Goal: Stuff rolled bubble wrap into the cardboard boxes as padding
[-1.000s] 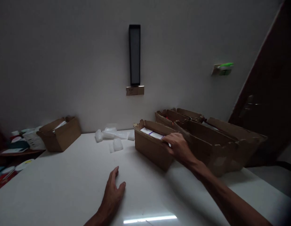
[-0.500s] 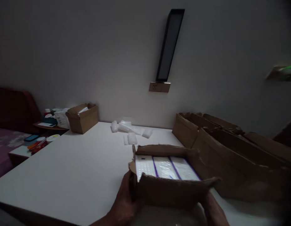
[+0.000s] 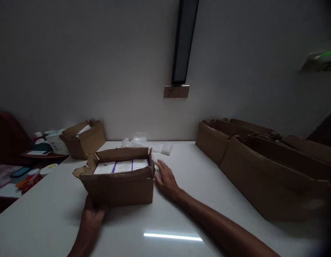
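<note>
An open cardboard box (image 3: 120, 189) stands in front of me on the left half of the white table. In it lie three white packs (image 3: 124, 166) in a row, with purple edges between them. My left hand (image 3: 92, 216) grips the box at its lower left corner, thumb on the front, its other fingers hidden behind the cardboard. At the right end, my right hand (image 3: 165, 178) lies with fingers stretched out, the tips at the box's side; whether they touch it I cannot tell.
Larger open cardboard boxes (image 3: 251, 178) line the right side. A smaller carton (image 3: 85, 141) stands at the back left, near clear plastic packaging (image 3: 140, 141) by the wall. Beyond the white table's (image 3: 176, 217) left edge are tubs and a phone (image 3: 21, 172). A socket plate (image 3: 176, 91) sits on the wall.
The cardboard box with the packs has moved left across the table, away from the larger boxes. My right hand has gone from gripping its front right to lying stretched out beside its right end.
</note>
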Motion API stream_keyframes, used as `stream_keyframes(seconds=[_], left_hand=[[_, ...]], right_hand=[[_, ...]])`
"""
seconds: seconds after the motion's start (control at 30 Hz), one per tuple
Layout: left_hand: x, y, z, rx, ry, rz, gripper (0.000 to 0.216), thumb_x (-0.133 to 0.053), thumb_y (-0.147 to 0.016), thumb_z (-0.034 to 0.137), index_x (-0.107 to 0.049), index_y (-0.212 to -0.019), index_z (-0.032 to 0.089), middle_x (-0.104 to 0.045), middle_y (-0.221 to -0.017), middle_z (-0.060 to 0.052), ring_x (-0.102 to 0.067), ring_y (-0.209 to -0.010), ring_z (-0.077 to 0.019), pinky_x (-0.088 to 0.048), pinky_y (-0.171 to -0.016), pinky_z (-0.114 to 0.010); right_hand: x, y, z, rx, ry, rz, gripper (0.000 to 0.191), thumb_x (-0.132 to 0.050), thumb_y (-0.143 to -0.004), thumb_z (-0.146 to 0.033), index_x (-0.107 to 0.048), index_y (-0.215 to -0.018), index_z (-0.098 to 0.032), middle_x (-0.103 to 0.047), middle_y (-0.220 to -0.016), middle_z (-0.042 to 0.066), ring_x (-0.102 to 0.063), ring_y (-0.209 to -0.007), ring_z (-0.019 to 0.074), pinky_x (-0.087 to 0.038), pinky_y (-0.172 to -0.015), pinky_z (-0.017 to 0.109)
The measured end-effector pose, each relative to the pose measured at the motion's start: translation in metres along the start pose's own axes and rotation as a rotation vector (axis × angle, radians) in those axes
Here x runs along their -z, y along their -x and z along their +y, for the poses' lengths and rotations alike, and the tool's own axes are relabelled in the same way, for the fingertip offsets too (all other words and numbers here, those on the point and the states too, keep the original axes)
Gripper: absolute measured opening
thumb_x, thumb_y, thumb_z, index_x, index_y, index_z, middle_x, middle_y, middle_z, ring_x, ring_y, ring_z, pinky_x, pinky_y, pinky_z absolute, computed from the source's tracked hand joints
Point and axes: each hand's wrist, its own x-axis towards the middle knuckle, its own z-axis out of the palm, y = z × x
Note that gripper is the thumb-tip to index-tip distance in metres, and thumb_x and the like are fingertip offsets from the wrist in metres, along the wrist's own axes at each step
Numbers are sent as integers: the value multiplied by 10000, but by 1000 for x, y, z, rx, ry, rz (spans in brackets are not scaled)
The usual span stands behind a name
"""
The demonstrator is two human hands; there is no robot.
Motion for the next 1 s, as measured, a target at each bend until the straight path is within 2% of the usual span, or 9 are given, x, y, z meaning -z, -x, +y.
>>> stream_keyframes(seconds=[0.1, 0.2, 0.27, 0.43, 0.53, 0.63, 0.73, 0.83, 1.0], left_hand=[[-7, 1, -1, 11, -26, -4, 663, -637, -721, 437, -465, -1314, 198, -639, -1234, -103, -548, -1225, -333, -408, -1071, -485], [-8, 1, 0, 3, -16, -2, 665, -643, -708, 419, -470, -1312, 203, -637, -1232, -95, -536, -1235, -327, -401, -1081, -469], [-7, 0, 1, 0, 1, 5, 668, -644, -706, 422, -472, -1311, 195, -630, -1235, -100, -531, -1237, -327, -399, -1083, -468], [-4, -2, 4, 40, -13, 0, 683, -656, -685, 440, -483, -1295, 185, -622, -1227, -108, -528, -1230, -338, -381, -1090, -492], [-3, -1, 5, 27, 3, 5, 688, -662, -679, 451, -486, -1288, 184, -629, -1217, -105, -543, -1212, -328, -400, -1074, -470], [-1, -1, 6, 9, -29, -5, 649, -650, -690, 429, -495, -1270, 182, -632, -1204, -107, -556, -1192, -322, -408, -1064, -465], [-10, -9, 9, 1, -82, -34, 619, -623, -696, 374, -494, -1261, 154, -619, -1215, -136, -562, -1179, -332, -397, -1070, -487], [-35, -22, 17, -26, -64, -90, 635, -607, -689, 295, -468, -1280, 108, -592, -1274, -178, -552, -1205, -329, -388, -1085, -481], [-67, -18, 33, -31, -34, -191, 625, -640, -721, 253, -476, -1308, 110, -657, -1208, -158, -613, -1152, -285, -451, -1038, -441]], right_hand=[[-12, -48, 4, -69, 92, -8, 460, -592, -829, -182, -569, -1288, -164, -484, -1464, 168, -439, -1314, 301, -321, -1079, 430], [-21, -76, 11, -194, 3, 42, 168, -522, -856, -175, -656, -955, -163, -690, -1108, 145, -567, -1083, 270, -368, -965, 386], [-22, -80, 19, -278, -90, 120, 176, -457, -883, -215, -622, -833, -183, -700, -935, 95, -583, -950, 228, -395, -873, 334], [3, -50, 43, -419, -414, 337, 301, -405, -860, -455, -548, -807, -195, -637, -806, 40, -557, -786, 184, -414, -667, 265], [31, -19, 51, -490, -601, 381, 388, -523, -749, -584, -523, -804, -200, -603, -735, 15, -532, -693, 168, -404, -599, 263], [60, 15, 52, -567, -736, 369, 411, -614, -661, -586, -521, -780, -205, -566, -676, -13, -501, -624, 145, -394, -568, 261], [86, 48, 46, -629, -830, 286, 384, -694, -612, -530, -532, -730, -203, -552, -638, -25, -487, -582, 130, -387, -541, 256], [107, 77, 37, -665, -894, 142, 368, -770, -574, -459, -574, -712, -180, -586, -638, -4, -509, -562, 133, -398, -527, 259], [139, 113, 27, -631, -924, -321, 366, -773, -679, -468, -636, -773, -142, -630, -677, 26, -549, -563, 127, -393, -530, 241]])
